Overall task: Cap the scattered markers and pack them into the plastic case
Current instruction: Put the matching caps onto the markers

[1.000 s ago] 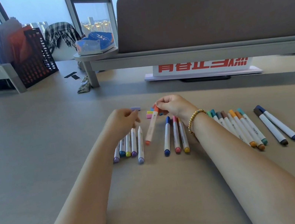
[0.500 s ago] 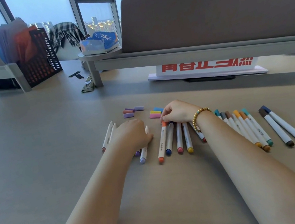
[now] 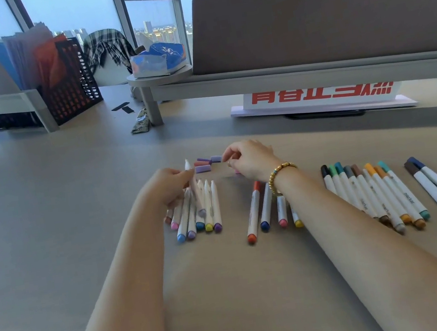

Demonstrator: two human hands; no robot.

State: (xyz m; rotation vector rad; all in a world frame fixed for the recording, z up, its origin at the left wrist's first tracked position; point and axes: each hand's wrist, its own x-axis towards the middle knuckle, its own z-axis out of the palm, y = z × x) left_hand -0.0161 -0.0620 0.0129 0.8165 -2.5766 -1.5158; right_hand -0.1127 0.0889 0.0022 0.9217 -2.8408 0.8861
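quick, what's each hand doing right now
Left hand: holding an uncapped marker.
Right hand: fingers curled beside the loose caps; cannot tell if it holds one.

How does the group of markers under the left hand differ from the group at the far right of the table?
The left group of markers has bare white tips with no caps; the right group of markers is capped. The left hand grips one marker of the left group; no hand touches the right group. Both groups lie on the table with white barrels.
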